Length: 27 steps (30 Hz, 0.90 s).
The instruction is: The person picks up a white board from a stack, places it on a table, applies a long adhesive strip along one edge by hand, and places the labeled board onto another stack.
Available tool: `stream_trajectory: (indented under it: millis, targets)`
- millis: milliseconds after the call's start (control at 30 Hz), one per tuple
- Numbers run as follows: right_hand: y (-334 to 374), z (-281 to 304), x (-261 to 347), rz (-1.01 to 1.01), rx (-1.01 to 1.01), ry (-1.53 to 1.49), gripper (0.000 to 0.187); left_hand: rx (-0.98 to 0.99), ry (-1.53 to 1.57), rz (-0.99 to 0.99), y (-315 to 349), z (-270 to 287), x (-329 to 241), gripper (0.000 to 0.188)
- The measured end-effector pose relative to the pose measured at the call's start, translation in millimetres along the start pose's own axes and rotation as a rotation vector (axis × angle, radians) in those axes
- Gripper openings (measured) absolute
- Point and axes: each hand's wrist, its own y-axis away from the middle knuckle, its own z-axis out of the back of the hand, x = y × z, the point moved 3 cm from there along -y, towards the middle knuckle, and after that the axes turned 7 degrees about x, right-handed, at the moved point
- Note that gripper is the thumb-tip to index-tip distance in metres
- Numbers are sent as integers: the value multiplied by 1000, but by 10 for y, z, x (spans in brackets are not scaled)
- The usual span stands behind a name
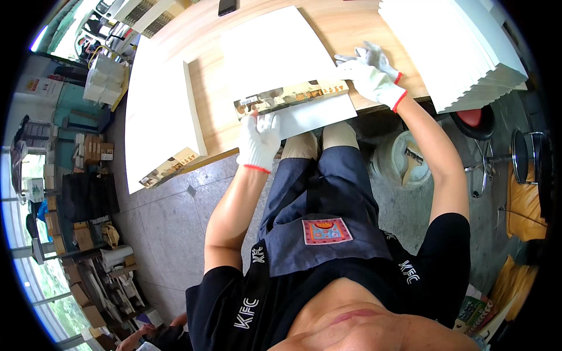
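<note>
A flat white box (275, 55) lies on the wooden table in front of me, a camouflage-patterned strip (287, 97) along its near side. Below the strip a white flap (316, 114) reaches past the table edge. My left hand (259, 140), in a white glove with a red cuff, grips the box's near left corner, fingertips at the strip and flap. At the right end of the strip, my gloved right hand (374, 83) rests with its fingers stretched over the box corner. A loose grey-white glove (374, 54) lies just beyond that hand, partly covered.
Another white box (161, 117) with a patterned side lies at left. A stack of white folded boxes (451, 52) stands at right. Beyond are a dark phone (227, 7) and patterned boxes (152, 14). Below the table's right side, a bucket (395, 158) holds a brush (413, 158).
</note>
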Motion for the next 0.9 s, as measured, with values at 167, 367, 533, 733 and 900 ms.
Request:
stream_trajectory:
  millis: [167,367,533,733,900]
  targets:
    - [-325,377,-250,47,-177,15,22,58,-232,37,-205,-208,-40,22]
    - [-960,-80,-129,579,734,1002,40,65,-295,95,-238,-257,-296,22]
    - [-1127,-127,173,949,176,1983,47,-3,-398,45,66,-343,-479,18]
    - [-1084,-248,389,1525,-629,4089,32,162,-415,-149,415,-173,-747,10]
    - [-1459,224,1247,1285,-527,4348,30,167,-724,-372,913,73,-1408,32]
